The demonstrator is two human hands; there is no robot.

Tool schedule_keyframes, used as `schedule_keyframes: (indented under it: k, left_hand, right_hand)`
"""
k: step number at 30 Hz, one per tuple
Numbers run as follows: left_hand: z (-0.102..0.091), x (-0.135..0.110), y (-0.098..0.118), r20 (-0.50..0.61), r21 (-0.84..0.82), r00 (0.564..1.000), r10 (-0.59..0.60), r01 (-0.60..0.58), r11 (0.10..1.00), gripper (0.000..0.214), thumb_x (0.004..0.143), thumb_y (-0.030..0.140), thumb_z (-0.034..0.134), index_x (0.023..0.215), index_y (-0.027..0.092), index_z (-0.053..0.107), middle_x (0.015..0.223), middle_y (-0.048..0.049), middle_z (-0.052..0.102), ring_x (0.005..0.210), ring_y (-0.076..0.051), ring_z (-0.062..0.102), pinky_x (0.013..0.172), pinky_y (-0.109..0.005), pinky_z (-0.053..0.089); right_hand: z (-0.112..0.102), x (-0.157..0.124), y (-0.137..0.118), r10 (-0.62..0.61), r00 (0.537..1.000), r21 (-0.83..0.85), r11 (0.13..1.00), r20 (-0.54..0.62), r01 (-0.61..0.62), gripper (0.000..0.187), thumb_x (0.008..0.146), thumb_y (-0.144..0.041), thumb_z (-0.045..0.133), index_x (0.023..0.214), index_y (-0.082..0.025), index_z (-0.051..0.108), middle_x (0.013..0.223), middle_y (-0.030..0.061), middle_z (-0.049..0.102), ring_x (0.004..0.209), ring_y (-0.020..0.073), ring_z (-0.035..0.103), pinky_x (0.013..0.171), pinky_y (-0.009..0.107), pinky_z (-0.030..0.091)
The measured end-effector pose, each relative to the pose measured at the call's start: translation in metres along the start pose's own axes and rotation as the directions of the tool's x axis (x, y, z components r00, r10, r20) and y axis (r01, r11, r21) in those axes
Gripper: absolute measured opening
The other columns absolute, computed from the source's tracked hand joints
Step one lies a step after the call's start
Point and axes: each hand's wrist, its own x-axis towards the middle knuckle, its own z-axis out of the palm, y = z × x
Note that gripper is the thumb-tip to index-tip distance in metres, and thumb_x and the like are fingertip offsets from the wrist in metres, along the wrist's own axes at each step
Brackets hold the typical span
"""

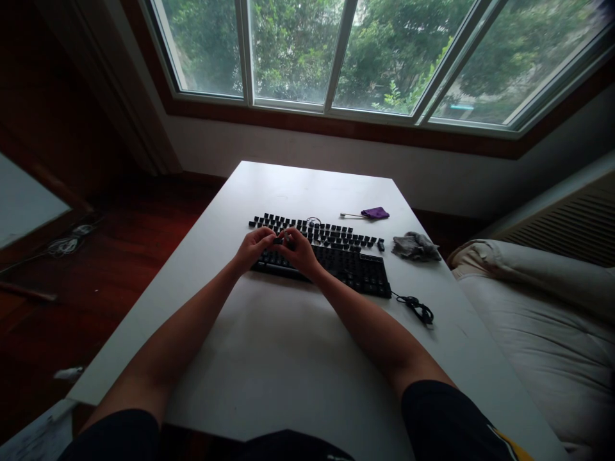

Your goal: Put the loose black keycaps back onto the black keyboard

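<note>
Over the left part of a black keyboard (355, 272), my left hand (254, 246) and my right hand (298, 250) meet with fingertips pinched together. Between the fingertips is a small black piece that looks like a keycap (277, 241). Something thin also shows at my right fingers, too small to name. Loose black keycaps (343, 237) lie in rows on the table just behind the keyboard. My hands hide the keyboard's upper left portion and some of those keycaps. A thin wire-like loop (314, 221) rests among the back rows.
The white table (288, 358) carries a purple cloth (375, 213) with a thin stick (352, 216) beside it. A crumpled grey cloth (416, 247) lies at the right edge. The keyboard's coiled cable (418, 309) is at its right. A padded seat (533, 320) adjoins the table.
</note>
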Motion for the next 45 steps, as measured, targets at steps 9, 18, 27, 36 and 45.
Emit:
schedule_keyframes:
  k: [9, 18, 27, 36, 45]
  left_hand:
    - [-0.004, 0.002, 0.005, 0.022, 0.119, 0.997, 0.069, -0.071, 0.99, 0.024, 0.091, 0.038, 0.063, 0.081, 0.017, 0.065, 0.066, 0.0017, 0.056, 0.06, -0.011, 0.05, 0.059, -0.024, 0.041]
    - [0.0, 0.0, 0.019, 0.011, 0.117, 0.994, 0.111, -0.112, 0.987, 0.021, 0.09, 0.035, 0.063, 0.081, 0.017, 0.063, 0.067, 0.0022, 0.058, 0.062, -0.011, 0.054, 0.06, -0.023, 0.045]
    - [0.001, -0.001, 0.023, 0.023, 0.08, 0.989, 0.143, -0.144, 0.986, 0.018, 0.09, 0.034, 0.064, 0.084, 0.016, 0.064, 0.069, 0.0019, 0.058, 0.063, -0.011, 0.055, 0.061, -0.024, 0.045]
    - [0.001, -0.001, 0.021, 0.035, -0.021, 0.991, 0.131, -0.13, 0.991, 0.013, 0.088, 0.029, 0.065, 0.091, 0.016, 0.065, 0.078, 0.0004, 0.061, 0.067, -0.011, 0.057, 0.065, -0.025, 0.048]
    - [0.004, -0.001, 0.019, 0.087, -0.095, 0.987, 0.138, -0.13, 0.987, 0.028, 0.086, 0.03, 0.073, 0.112, 0.019, 0.069, 0.083, -0.0013, 0.063, 0.071, -0.011, 0.058, 0.066, -0.024, 0.048]
  right_hand:
    - [0.001, -0.002, -0.001, -0.05, 0.999, -0.009, 0.999, -0.011, 0.05, 0.038, 0.076, -0.045, 0.081, 0.094, -0.023, 0.056, 0.067, -0.0073, 0.047, 0.059, 0.0101, 0.039, 0.056, 0.023, 0.033]
    - [0.0, -0.004, -0.004, -0.113, 0.994, 0.045, 0.993, 0.01, 0.112, 0.039, 0.079, -0.048, 0.079, 0.102, -0.022, 0.06, 0.067, -0.0074, 0.044, 0.058, 0.0096, 0.035, 0.055, 0.024, 0.03]
    - [0.0, -0.005, -0.006, -0.144, 0.99, 0.015, 0.989, -0.009, 0.144, 0.032, 0.082, -0.043, 0.077, 0.101, -0.022, 0.062, 0.066, -0.0074, 0.043, 0.058, 0.0091, 0.034, 0.054, 0.024, 0.029]
    - [0.0, -0.004, -0.004, -0.159, 0.987, -0.007, 0.987, -0.035, 0.159, 0.03, 0.086, -0.044, 0.073, 0.105, -0.022, 0.065, 0.068, -0.0063, 0.045, 0.059, 0.0098, 0.037, 0.056, 0.024, 0.031]
    - [-0.005, 0.001, -0.001, -0.134, 0.986, 0.041, 0.99, -0.098, 0.139, 0.035, 0.087, -0.052, 0.07, 0.1, -0.019, 0.069, 0.069, -0.0045, 0.049, 0.062, 0.0102, 0.041, 0.06, 0.025, 0.035]
